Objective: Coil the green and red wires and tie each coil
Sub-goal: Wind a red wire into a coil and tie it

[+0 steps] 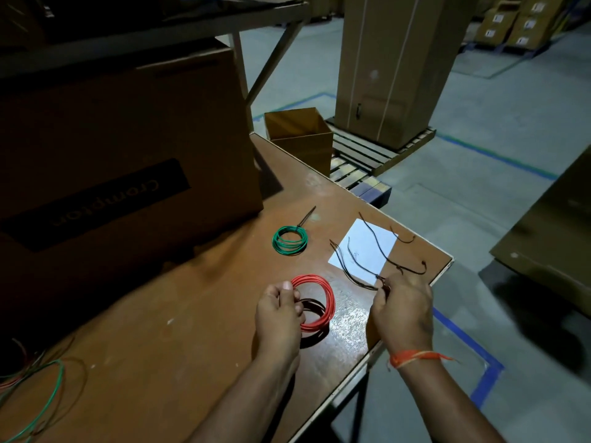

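A dim warehouse with a grey concrete floor marked by blue tape lines (460,327), stacked cartons at the far right and a tall carton (393,65) standing on a wooden pallet (377,155). In the foreground a brown desk (179,314) runs toward a corner at the right. A large dark cardboard box (121,161) with printed lettering sits on the desk at the left, and a small open box (300,139) stands beyond the desk's far end.

The green wire coil (290,240) lies flat near the middle of the desk, with a dark tie (306,216) sticking out from its far side. To its right a white sheet of paper (367,247) lies near the desk edge, with several thin black ties (361,263) spread over and beside it.

The left hand (280,313) grips the red wire coil (319,302) at its left side, thumb on top and fingers curled under, holding it just above the desk so that its shadow falls beneath. The right hand (403,310), with an orange thread around the wrist, pinches the near end of one of the black ties at the paper's near corner, just beside the red coil.

Loose green and red wire strands (38,388) lie at the near left corner of the desk, well apart from both coils
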A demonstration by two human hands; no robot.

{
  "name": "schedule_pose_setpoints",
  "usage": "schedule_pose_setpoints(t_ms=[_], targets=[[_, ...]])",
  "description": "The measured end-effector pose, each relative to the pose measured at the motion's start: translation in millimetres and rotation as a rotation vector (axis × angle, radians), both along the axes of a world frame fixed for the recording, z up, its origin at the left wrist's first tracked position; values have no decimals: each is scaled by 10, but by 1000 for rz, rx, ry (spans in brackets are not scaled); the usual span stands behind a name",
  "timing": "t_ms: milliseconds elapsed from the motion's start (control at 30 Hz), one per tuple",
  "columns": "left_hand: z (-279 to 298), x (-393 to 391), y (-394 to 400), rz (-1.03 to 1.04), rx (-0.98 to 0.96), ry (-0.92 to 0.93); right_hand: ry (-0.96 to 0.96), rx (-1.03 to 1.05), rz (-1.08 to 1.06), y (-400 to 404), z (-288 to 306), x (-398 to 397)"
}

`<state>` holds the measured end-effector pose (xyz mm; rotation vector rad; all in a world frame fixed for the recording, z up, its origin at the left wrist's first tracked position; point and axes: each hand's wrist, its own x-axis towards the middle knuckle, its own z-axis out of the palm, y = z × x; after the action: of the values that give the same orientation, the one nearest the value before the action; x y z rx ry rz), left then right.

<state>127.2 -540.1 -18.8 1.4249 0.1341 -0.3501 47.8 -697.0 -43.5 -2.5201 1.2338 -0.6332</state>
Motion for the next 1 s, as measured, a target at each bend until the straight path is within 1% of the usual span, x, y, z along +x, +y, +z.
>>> schedule_pose_setpoints(t_ms=[100,233,300,433,600,700,767,900,933,1000], targets=[[25,-15,-15,-24,36,-8,116,-7,32,-64,-16,8],[47,9,-11,-21,46,-19,188,-14,104,-94,29,15],[59,34,2,-21,49,-26,140,55,137,-100,56,4],[80,81,38,-27,60,-48,-103,369,197,-76,172,20],[61,113,74,-31,80,-56,-292,532,177,58,321,63],[16,138,105,-36,101,-64,-396,671,182,188,398,73],[6,158,134,-27,97,-67,-411,731,242,261,401,80],[25,206,200,15,122,-76,-313,736,444,337,509,77],[15,223,214,25,115,-72,-287,716,507,361,553,86],[-6,246,229,42,110,-67,-250,613,603,421,602,126]])
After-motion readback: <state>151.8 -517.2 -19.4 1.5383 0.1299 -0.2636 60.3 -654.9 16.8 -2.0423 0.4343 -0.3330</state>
